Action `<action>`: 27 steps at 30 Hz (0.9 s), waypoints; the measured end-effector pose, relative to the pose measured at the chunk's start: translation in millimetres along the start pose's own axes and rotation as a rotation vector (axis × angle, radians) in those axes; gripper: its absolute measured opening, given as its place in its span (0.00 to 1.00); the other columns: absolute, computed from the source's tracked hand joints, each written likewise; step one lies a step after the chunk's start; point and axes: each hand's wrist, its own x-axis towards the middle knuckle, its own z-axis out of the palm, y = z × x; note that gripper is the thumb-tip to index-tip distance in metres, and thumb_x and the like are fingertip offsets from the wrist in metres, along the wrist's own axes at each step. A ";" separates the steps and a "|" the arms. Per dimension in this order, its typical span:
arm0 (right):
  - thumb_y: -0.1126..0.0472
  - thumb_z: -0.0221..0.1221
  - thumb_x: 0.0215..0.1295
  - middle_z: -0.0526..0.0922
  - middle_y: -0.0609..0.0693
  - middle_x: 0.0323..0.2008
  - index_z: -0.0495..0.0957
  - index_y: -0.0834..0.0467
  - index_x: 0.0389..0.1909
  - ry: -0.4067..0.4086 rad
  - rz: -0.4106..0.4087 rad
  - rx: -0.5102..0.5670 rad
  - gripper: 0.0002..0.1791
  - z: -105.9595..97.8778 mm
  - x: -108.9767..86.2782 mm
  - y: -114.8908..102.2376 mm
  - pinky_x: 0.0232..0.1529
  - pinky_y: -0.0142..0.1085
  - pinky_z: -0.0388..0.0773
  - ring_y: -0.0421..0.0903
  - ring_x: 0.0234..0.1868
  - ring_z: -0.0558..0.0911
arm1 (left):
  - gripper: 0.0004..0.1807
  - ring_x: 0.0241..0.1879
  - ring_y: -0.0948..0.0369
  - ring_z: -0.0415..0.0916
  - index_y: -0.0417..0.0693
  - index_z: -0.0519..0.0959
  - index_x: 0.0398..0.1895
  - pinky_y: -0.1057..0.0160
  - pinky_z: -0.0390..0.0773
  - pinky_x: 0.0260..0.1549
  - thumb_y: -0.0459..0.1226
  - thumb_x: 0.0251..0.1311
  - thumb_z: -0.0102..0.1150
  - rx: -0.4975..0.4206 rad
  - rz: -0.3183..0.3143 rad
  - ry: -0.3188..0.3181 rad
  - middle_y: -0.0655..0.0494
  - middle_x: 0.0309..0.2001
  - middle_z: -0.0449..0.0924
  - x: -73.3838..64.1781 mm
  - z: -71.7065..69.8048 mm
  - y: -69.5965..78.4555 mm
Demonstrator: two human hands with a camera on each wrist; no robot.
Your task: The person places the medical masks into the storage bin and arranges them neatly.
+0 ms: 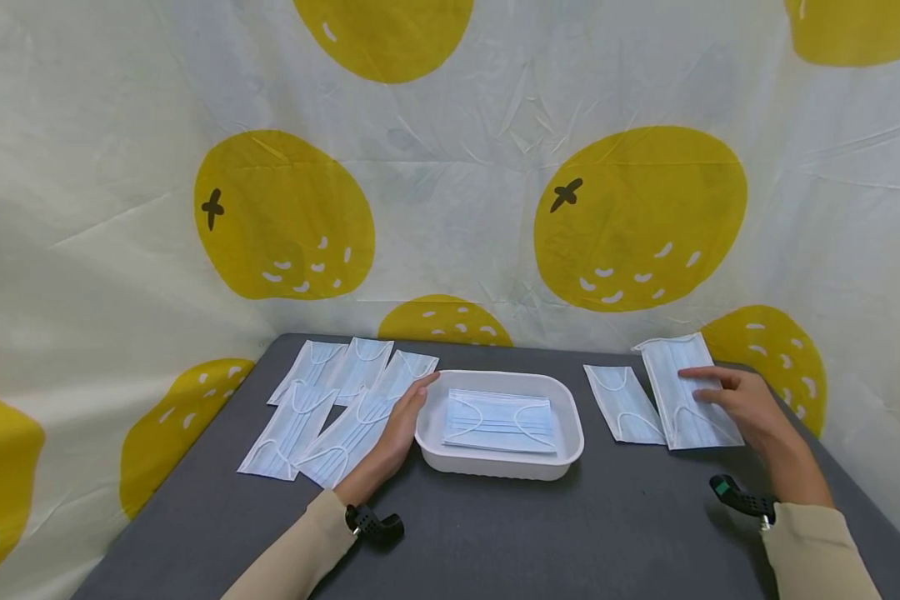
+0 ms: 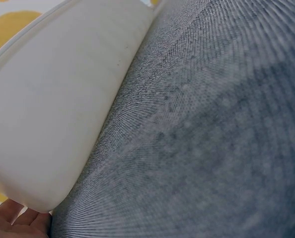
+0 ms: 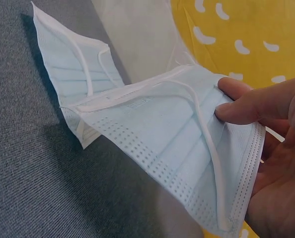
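Note:
My right hand (image 1: 746, 408) pinches a light blue face mask (image 3: 157, 134) between thumb and fingers, its far end tilted up off the table. Beside it another face mask (image 1: 624, 406) lies flat. At the middle of the table stands a white plastic tray (image 1: 495, 467) holding a face mask (image 1: 498, 421) laid lengthwise, ear loops on top. My left hand (image 1: 399, 425) rests with extended fingers against the tray's left end. In the left wrist view, the fingertips (image 2: 31, 218) show low at the tray's wall.
Several more face masks (image 1: 292, 425) lie overlapping on the left of the dark grey table (image 1: 495, 542). A white curtain (image 1: 450, 208) with yellow fruit prints hangs right behind the table's back edge. Each wrist wears a black strap device (image 1: 375, 525).

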 end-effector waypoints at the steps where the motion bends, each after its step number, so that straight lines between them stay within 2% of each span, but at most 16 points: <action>1: 0.56 0.58 0.76 0.61 0.69 0.74 0.77 0.65 0.66 -0.002 -0.002 0.005 0.24 0.2 0.0 -1.0 0.60 0.58 0.62 0.62 0.63 0.59 | 0.26 0.82 0.48 0.50 0.52 0.65 0.78 0.39 0.44 0.81 0.46 0.84 0.31 0.002 -0.001 0.000 0.49 0.80 0.60 0.0 -0.1 -0.1; 4: 0.56 0.59 0.75 0.71 0.57 0.66 0.77 0.64 0.65 -0.002 -0.004 0.017 0.24 1.2 -0.3 -4.2 0.60 0.58 0.62 0.60 0.63 0.59 | 0.26 0.83 0.48 0.49 0.52 0.65 0.78 0.39 0.43 0.81 0.46 0.84 0.31 0.003 -0.003 0.000 0.50 0.80 0.60 0.1 -0.7 0.0; 7: 0.56 0.59 0.75 0.73 0.47 0.61 0.76 0.65 0.66 -0.006 -0.001 0.025 0.25 1.6 0.1 -6.9 0.60 0.56 0.63 0.59 0.63 0.59 | 0.26 0.83 0.49 0.49 0.53 0.65 0.78 0.39 0.43 0.81 0.46 0.84 0.31 0.000 -0.011 0.000 0.50 0.80 0.60 0.0 -1.1 0.5; 10: 0.55 0.58 0.76 0.71 0.57 0.67 0.76 0.65 0.66 -0.004 -0.007 0.009 0.25 2.3 0.7 -9.7 0.58 0.52 0.63 0.59 0.63 0.59 | 0.26 0.83 0.49 0.49 0.54 0.65 0.78 0.39 0.43 0.81 0.47 0.84 0.31 -0.004 -0.016 -0.002 0.50 0.81 0.60 -0.2 -1.1 1.0; 13: 0.55 0.57 0.77 0.63 0.69 0.74 0.74 0.67 0.67 -0.007 -0.024 0.000 0.26 3.5 1.4 -12.1 0.59 0.56 0.64 0.60 0.64 0.60 | 0.27 0.83 0.49 0.49 0.54 0.65 0.79 0.39 0.43 0.81 0.47 0.84 0.31 -0.005 -0.020 -0.003 0.50 0.81 0.60 -0.2 -1.1 1.1; 19: 0.57 0.55 0.78 0.60 0.72 0.75 0.72 0.70 0.67 -0.001 -0.046 0.004 0.26 7.0 1.8 -16.7 0.63 0.65 0.62 0.63 0.65 0.59 | 0.27 0.83 0.49 0.49 0.53 0.65 0.79 0.39 0.43 0.81 0.47 0.84 0.30 -0.005 -0.013 -0.009 0.50 0.81 0.60 -0.3 -0.7 1.1; 24: 0.57 0.56 0.77 0.62 0.71 0.74 0.73 0.69 0.67 0.002 -0.063 -0.017 0.25 8.9 2.1 -21.0 0.58 0.54 0.66 0.58 0.62 0.61 | 0.27 0.83 0.49 0.49 0.53 0.65 0.79 0.39 0.43 0.81 0.47 0.84 0.30 -0.004 -0.018 -0.007 0.50 0.81 0.60 -0.1 -0.4 2.5; 27: 0.55 0.56 0.77 0.63 0.69 0.73 0.75 0.68 0.66 0.004 -0.080 -0.033 0.25 9.9 1.8 -24.3 0.54 0.44 0.64 0.54 0.60 0.62 | 0.27 0.83 0.48 0.49 0.53 0.65 0.79 0.38 0.43 0.81 0.47 0.84 0.31 -0.001 -0.021 -0.008 0.50 0.81 0.59 -0.4 -0.5 2.8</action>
